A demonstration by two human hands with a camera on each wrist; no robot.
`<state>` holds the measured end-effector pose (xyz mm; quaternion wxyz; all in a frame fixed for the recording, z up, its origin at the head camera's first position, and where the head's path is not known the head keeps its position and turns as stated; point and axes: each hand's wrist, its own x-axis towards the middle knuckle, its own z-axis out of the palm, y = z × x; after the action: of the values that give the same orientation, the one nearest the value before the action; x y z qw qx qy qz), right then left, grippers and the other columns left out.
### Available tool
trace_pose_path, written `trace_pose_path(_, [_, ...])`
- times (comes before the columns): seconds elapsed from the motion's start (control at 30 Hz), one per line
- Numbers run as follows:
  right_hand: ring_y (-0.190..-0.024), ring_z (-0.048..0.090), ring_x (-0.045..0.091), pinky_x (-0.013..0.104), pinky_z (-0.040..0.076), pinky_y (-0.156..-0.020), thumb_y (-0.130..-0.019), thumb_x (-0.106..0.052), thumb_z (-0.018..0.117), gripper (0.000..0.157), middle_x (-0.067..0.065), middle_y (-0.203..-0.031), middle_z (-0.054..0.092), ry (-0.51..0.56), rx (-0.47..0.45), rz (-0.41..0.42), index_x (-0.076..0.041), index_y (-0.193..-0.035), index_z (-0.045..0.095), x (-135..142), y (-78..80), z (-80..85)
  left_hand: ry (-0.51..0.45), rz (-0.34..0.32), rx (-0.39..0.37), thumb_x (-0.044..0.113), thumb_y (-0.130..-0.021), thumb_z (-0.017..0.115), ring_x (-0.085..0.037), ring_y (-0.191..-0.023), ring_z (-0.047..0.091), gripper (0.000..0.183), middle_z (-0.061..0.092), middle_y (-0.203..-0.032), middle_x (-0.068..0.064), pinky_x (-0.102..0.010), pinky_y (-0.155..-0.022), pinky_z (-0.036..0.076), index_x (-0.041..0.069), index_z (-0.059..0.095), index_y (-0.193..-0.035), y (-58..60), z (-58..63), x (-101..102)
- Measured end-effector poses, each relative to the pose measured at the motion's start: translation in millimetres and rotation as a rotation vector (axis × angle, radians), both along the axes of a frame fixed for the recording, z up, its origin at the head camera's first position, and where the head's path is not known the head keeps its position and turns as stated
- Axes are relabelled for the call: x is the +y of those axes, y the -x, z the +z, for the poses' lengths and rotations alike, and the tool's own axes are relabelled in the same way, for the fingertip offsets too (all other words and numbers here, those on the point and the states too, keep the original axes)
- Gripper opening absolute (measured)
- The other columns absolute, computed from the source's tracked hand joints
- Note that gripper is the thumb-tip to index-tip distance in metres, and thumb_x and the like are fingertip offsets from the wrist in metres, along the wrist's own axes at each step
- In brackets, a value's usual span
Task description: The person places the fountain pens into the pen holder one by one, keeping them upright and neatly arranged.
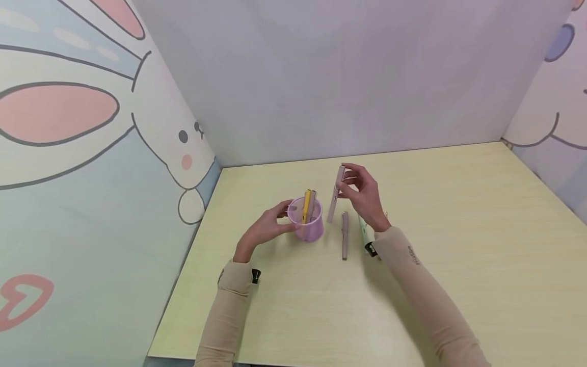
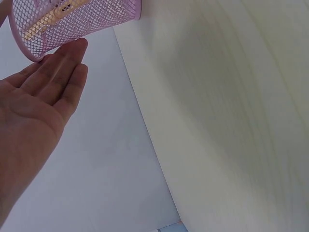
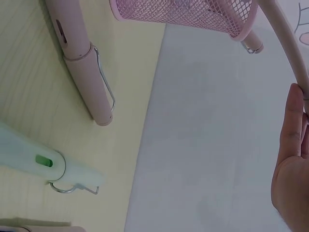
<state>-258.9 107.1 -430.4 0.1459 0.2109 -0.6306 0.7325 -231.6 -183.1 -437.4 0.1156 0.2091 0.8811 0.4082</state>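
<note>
A pink mesh pen holder (image 1: 310,233) stands upright on the table, with a yellow pen (image 1: 305,206) and a pinkish-grey pen (image 1: 312,205) inside. My left hand (image 1: 268,227) holds it from the left, thumb on the near side and fingers on the far side; the left wrist view shows the fingers against the mesh (image 2: 87,21). Just right of the holder, my right hand (image 1: 365,200) pinches a pinkish pen (image 1: 334,204) near its upper part. That pen hangs nearly upright, slightly tilted, apart from the holder.
Another pinkish pen (image 1: 345,237) lies on the table (image 1: 298,306) right of the holder. Beside it is a light green pen (image 1: 365,233), partly hidden by the right sleeve. A further pen (image 3: 48,228) shows at the right wrist view's lower edge. Walls rise behind and at both sides.
</note>
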Motion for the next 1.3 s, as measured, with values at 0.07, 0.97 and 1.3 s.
trace_pose_path(0.07, [-0.092, 0.063, 0.021, 0.034, 0.062, -0.069, -0.095, 0.015, 0.062, 0.048, 0.02, -0.11, 0.057, 0.008, 0.009, -0.001, 0.01, -0.141, 0.051, -1, 0.3, 0.9, -0.003, -0.004, 0.002, 0.034, -0.094, 0.073, -0.031, -0.135, 0.052, 0.078, 0.055, -0.148, -0.012, -0.052, -0.11, 0.043, 0.007, 0.038, -0.159, 0.1, 0.1, 0])
trace_pose_path(0.97, [-0.092, 0.062, 0.017, 0.034, 0.062, -0.071, -0.097, 0.015, 0.059, 0.047, 0.013, -0.111, 0.056, 0.104, 0.036, -0.009, 0.014, -0.142, 0.045, -24, 0.2, 6.7, -0.007, -0.001, -0.003, 0.033, -0.095, 0.072, -0.031, -0.134, 0.052, 0.076, 0.055, -0.148, -0.011, -0.052, -0.111, 0.042, 0.008, 0.04, -0.158, -0.7, 0.1, -1])
trace_pose_path(1.3, [-0.093, 0.061, 0.016, 0.034, 0.062, -0.071, -0.096, 0.017, 0.059, 0.046, 0.012, -0.111, 0.055, 0.118, 0.024, -0.011, 0.011, -0.141, 0.047, -32, -0.4, 2.8, -0.01, 0.004, -0.002, 0.031, -0.094, 0.073, -0.031, -0.134, 0.052, 0.076, 0.054, -0.148, -0.011, -0.053, -0.11, 0.043, 0.007, 0.039, -0.158, -0.7, -0.1, -1])
